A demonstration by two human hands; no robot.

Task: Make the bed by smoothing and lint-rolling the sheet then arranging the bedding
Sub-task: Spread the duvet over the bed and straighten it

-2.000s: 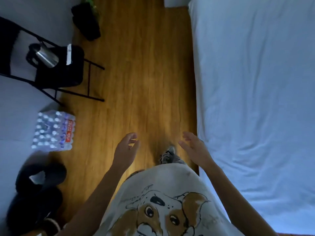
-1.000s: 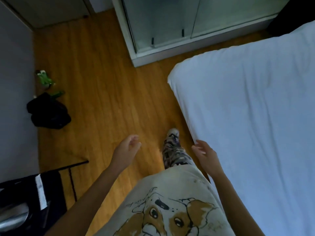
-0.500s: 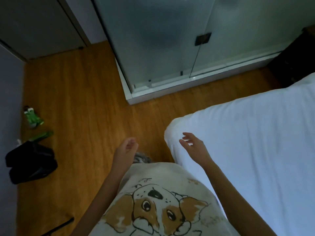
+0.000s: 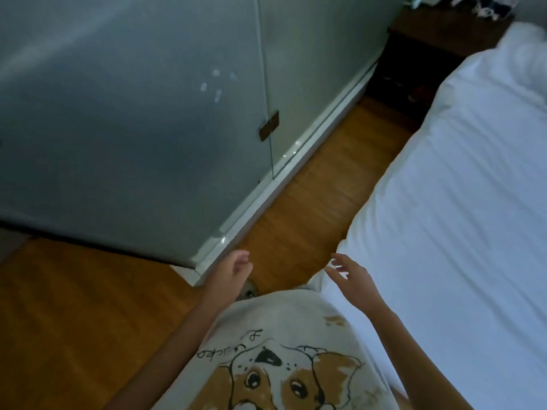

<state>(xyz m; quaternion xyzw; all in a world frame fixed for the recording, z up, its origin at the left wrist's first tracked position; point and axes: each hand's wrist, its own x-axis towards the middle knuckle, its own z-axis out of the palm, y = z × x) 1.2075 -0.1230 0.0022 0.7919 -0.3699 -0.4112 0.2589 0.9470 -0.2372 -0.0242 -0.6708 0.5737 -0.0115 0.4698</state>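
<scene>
- Your left hand [image 4: 232,272] hangs in the air above the wooden floor [image 4: 74,306], fingers loosely curled, holding nothing.
- Your right hand [image 4: 352,279] is raised just beside the near corner of the bed [image 4: 349,247], fingers spread and relaxed, also holding nothing. It looks apart from the fabric, though the dim light makes contact hard to judge.
- The white sheet [image 4: 461,208] covers the mattress along your right side and runs from the lower right edge up toward the top right. Faint parallel creases cross it; the surface otherwise lies fairly flat.
- At the far end of the bed, a blurred white mound [image 4: 529,45] sits at the top right; you cannot tell whether it is a pillow or bunched bedding.
- To your left and ahead stands a frosted glass partition [image 4: 133,113] with a small dark hinge plate [image 4: 269,125] on its panel seam and a pale base sill [image 4: 284,173] meeting the floor.
- A narrow strip of floor separates the partition from the bed.
- A dark nightstand [image 4: 429,39] stands beyond that strip, next to the head of the bed, with small unclear items on top.
- Your pale shirt with a printed dog face [image 4: 281,377] fills the bottom centre.
</scene>
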